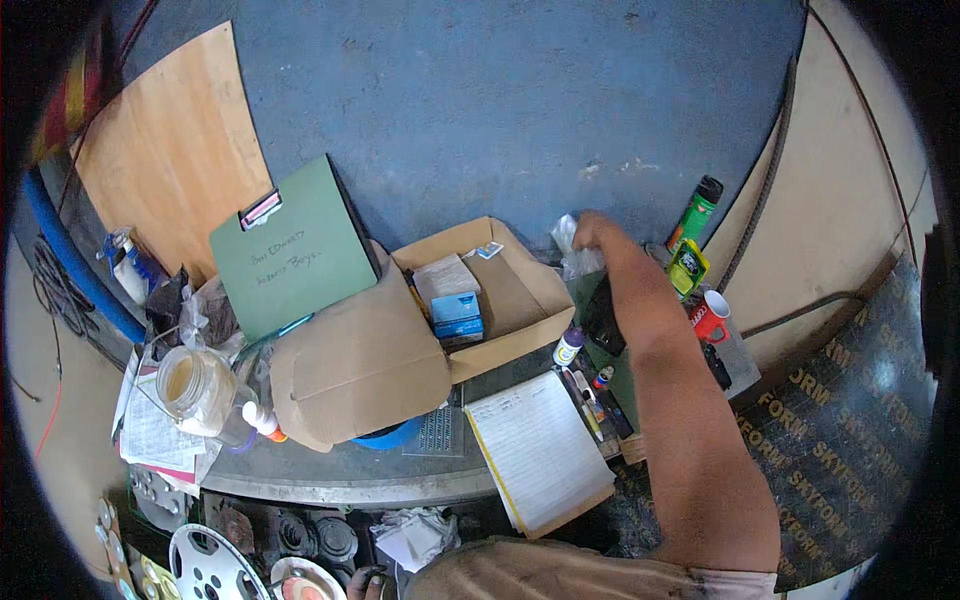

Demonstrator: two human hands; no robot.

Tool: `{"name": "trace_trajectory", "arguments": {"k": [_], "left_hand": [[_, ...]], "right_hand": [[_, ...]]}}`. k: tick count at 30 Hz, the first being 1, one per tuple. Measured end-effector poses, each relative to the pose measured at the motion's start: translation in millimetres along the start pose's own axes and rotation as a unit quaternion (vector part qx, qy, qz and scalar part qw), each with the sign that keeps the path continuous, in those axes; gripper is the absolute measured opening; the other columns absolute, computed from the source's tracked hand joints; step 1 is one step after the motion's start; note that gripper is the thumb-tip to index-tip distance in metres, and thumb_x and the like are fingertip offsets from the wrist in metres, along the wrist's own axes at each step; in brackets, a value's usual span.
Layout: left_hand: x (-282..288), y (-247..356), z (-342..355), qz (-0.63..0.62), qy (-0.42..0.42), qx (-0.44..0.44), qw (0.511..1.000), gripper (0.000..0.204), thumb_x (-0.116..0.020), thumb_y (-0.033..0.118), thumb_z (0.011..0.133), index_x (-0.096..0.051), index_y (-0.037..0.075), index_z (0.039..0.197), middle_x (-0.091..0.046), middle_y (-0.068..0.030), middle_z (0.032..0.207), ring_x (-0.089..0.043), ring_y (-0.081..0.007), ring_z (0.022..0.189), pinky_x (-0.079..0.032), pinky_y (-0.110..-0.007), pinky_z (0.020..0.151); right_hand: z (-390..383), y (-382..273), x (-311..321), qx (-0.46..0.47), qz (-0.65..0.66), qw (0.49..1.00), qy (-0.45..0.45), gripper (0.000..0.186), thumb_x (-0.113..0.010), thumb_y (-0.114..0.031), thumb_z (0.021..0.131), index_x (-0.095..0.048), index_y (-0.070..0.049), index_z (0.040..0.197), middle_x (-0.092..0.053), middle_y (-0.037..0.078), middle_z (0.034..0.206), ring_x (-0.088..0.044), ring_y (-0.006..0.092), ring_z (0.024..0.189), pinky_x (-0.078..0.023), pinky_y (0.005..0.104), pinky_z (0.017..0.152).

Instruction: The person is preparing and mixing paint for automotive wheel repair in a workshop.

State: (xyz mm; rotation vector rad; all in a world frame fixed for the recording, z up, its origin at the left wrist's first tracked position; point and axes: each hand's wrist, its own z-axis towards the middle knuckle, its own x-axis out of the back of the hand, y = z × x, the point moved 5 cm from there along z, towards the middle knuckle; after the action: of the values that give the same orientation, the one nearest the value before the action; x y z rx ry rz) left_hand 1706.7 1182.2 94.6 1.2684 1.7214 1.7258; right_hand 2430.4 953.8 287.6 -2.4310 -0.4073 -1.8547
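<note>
My right arm stretches across the right side of the table. At its end, my right hand point(592, 230) has its fingers closed on a clear plastic bag point(578, 258), just beyond the right corner of an open cardboard box point(540, 292). A small blue box point(457, 317) and a whitish packet point(446, 277) lie inside that box. Below the hand is a black object point(601, 318), partly covered by my forearm. At the bottom edge, only a bit of my left hand point(368, 584) shows, beside a white round dish-like part point(306, 580); its fingers are mostly hidden.
A green clipboard point(290, 250) leans over a cardboard flap point(360, 365). A lined notepad point(540, 450) lies near the front edge, by pens and a small bottle point(568, 346). Toward the right stand a green spray can point(695, 213) and a red mug point(709, 316). A large jar point(190, 390) sits left.
</note>
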Motion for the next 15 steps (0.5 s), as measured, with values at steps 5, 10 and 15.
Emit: {"name": "trace_trajectory", "arguments": {"k": [5, 10, 15], "left_hand": [[1, -35, -8, -0.200, -0.024, 0.223, 0.954, 0.022, -0.051, 0.017, 0.093, -0.057, 0.001, 0.106, -0.057, -0.0064, 0.092, -0.053, -0.0178, 0.090, -0.044, -0.031, 0.079], [4, 4, -6, -0.055, 0.000, 0.127, 0.990, 0.025, -0.052, 0.017, 0.094, -0.056, 0.000, 0.110, -0.058, -0.0099, 0.100, -0.054, -0.0195, 0.095, -0.044, -0.032, 0.082], [-3, 26, 3, -0.178, -0.002, 0.177, 0.968, 0.025, -0.054, 0.015, 0.092, -0.057, -0.002, 0.110, -0.058, -0.0119, 0.105, -0.053, -0.0208, 0.097, -0.043, -0.033, 0.085]], "right_hand": [[-7, 8, 40, 0.052, 0.048, 0.993, 0.092, 0.055, -0.072, -0.023, 0.060, -0.063, -0.002, 0.110, -0.062, 0.020, 0.112, -0.060, 0.0351, 0.102, -0.048, 0.0406, 0.087], [-61, -11, 106, 0.178, 0.167, 0.928, 0.280, 0.046, -0.070, -0.020, 0.061, -0.064, -0.002, 0.103, -0.064, 0.021, 0.097, -0.061, 0.0360, 0.090, -0.048, 0.0406, 0.079], [-139, -57, 164, 0.263, 0.179, 0.886, 0.337, 0.044, -0.069, -0.020, 0.062, -0.065, -0.001, 0.101, -0.064, 0.022, 0.098, -0.061, 0.0377, 0.092, -0.049, 0.0409, 0.081]]}}
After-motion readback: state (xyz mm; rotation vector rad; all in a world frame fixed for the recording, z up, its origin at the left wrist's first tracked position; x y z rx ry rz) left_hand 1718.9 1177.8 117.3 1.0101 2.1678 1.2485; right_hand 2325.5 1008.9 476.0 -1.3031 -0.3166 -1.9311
